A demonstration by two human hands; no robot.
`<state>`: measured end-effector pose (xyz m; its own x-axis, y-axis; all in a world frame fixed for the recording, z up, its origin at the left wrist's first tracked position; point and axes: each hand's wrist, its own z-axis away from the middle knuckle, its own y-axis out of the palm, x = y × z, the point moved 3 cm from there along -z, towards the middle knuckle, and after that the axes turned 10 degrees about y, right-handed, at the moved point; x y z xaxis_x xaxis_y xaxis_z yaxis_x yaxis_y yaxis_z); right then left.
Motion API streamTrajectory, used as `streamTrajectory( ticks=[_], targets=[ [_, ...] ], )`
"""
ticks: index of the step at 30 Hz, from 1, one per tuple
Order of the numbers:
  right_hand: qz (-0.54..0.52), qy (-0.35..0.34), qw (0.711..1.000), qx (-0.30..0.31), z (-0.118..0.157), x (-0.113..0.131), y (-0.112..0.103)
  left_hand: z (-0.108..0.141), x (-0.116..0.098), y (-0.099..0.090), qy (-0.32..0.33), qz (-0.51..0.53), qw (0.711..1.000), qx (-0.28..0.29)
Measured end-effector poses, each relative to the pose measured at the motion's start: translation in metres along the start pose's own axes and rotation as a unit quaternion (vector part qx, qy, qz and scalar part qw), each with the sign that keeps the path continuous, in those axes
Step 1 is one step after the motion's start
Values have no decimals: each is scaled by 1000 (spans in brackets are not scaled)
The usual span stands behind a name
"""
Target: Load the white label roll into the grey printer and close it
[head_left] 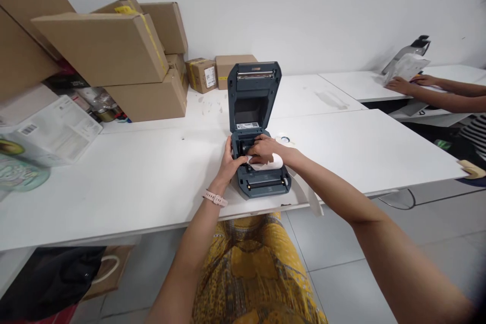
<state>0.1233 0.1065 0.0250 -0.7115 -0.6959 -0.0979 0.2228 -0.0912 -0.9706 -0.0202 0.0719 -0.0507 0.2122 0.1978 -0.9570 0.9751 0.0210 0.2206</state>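
A dark grey label printer stands on the white table with its lid raised. Inside its bay lies a white paper roll. My left hand is at the printer's left side, its thumb reaching over the rim to the roll's left end and its other fingers along the outer wall, so it grips the printer. My right hand reaches into the bay from the right, over the roll, with bent fingers; what its fingertips hold, if anything, is hidden. A paper strip hangs past the table's front edge, right of the printer.
Cardboard boxes are stacked at the left, near a white carton. Small boxes stand against the wall. A tape roll lies behind my right wrist. At the far right, another person's hands handle a white package.
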Motion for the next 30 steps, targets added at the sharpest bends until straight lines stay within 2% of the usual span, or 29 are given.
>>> streamTrajectory(
  ticks=[6, 10, 14, 19, 23, 26, 30],
  targets=[
    [6, 3, 1000, 2, 2, 3, -3, 2, -2, 1, -6, 16, 1000, 20],
    [20, 7, 1000, -2, 1, 4, -3, 2, -1, 1, -20, 26, 999, 12],
    [-6, 3, 997, -72, 14, 3, -1, 3, -1, 2, -22, 30, 999, 11],
    [-56, -55, 981, -175, 57, 13, 10, 4, -5, 3, -2, 8, 1000, 9],
    [-62, -37, 969, -236, 85, 27, 22, 4, -7, 4, 3, -1, 1000, 9],
    [-62, -26, 964, -256, 93, 32, 28, 3, -8, 4, 15, -5, 1000, 14],
    [-67, -19, 965, -252, 97, 33, 28, 4, -10, 4, 17, -9, 1000, 19]
  ],
)
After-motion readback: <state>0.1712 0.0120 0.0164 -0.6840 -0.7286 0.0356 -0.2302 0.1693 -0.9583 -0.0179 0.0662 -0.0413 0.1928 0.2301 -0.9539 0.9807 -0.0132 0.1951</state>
